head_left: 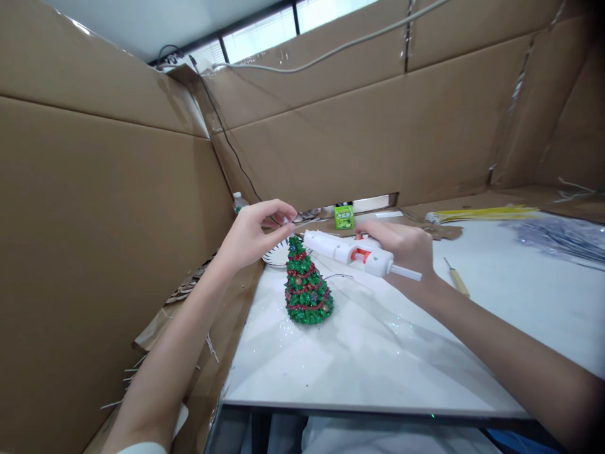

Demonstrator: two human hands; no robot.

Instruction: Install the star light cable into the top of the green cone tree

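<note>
A small green Christmas tree figurine (307, 290) with red garlands and round ornaments stands upright on the white table. At its tip, my left hand (259, 233) is closed in a pinch around a small pale piece (286, 221), mostly hidden by the fingers. My right hand (401, 246) grips a white hot glue gun (350, 250) by its handle. The gun's nozzle points left toward the treetop, and a glue stick (406, 272) pokes out of its rear. A thin clear strand seems to run between the nozzle area and my left fingers.
Behind the tree lie a striped plate (275, 255) and a green packet (344, 216). A bottle (239, 203) stands at the back left. On the right are a wooden-handled awl (456, 279), yellow strips (482, 214) and clear plastic bags (562, 239). Cardboard walls (312, 139) enclose the table.
</note>
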